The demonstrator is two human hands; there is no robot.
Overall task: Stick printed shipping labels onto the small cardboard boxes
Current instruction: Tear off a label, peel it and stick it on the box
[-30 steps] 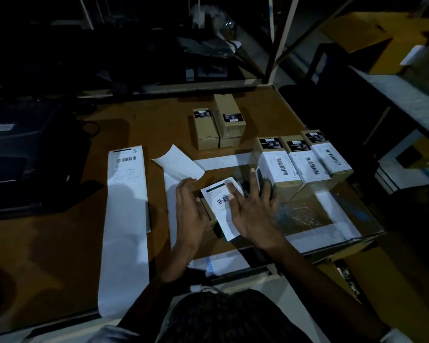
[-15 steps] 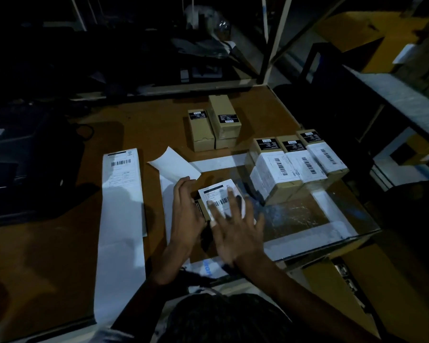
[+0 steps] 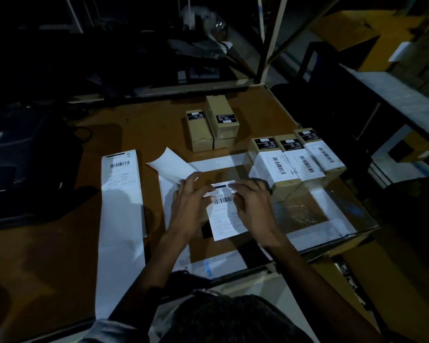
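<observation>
Pinching the top edge of a printed shipping label [image 3: 224, 211], the left hand [image 3: 191, 206] and right hand [image 3: 252, 206] hold it over a box that is mostly hidden beneath, near the counter's [image 3: 60, 256] front edge. Three labelled boxes [image 3: 295, 162] sit toward the right edge, two unlabelled boxes [image 3: 212, 127] near the back, and a label strip [image 3: 120, 206] lies to the left.

Brown worktable with boxes and label strips

The brown table [image 3: 60, 256] fills the lower left and centre of the frame. Two unlabelled cardboard boxes [image 3: 212, 128] sit side by side at upper centre; three labelled boxes [image 3: 296, 162] stand in a touching row at centre right. A long label strip [image 3: 120, 214] lies at left, a curled backing sheet [image 3: 170, 165] beside it near centre.
</observation>
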